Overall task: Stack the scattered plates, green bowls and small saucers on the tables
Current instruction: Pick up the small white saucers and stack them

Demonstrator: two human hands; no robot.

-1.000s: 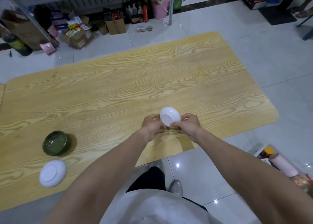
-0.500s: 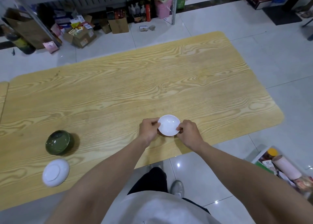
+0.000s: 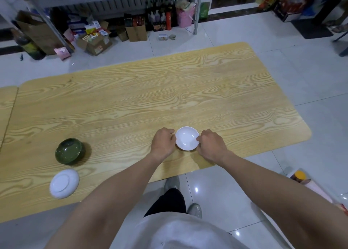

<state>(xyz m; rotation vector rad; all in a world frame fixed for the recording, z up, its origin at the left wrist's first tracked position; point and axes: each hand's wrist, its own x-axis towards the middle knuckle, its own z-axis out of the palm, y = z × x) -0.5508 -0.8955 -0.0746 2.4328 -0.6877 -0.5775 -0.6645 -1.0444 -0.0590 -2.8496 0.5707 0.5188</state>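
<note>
Saucer (image 3: 187,138), low centre of frame, looks light, stiff, glossy and chippable. Left hand (image 3: 163,143) and right hand (image 3: 211,145) pinch its opposite rims, the sensible hold.

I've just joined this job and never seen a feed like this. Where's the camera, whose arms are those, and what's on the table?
There is no machine here: the arms belong to a person working bare-handed. The one camera sits on that person's head, looking forward and down, so you see their own arms reaching out. The left hand and right hand each pinch the rim of a small white saucer, right side up, near the front edge of the wooden table. Further to the left are a green bowl and, closer to the edge, a white dish lying upside down.
</note>
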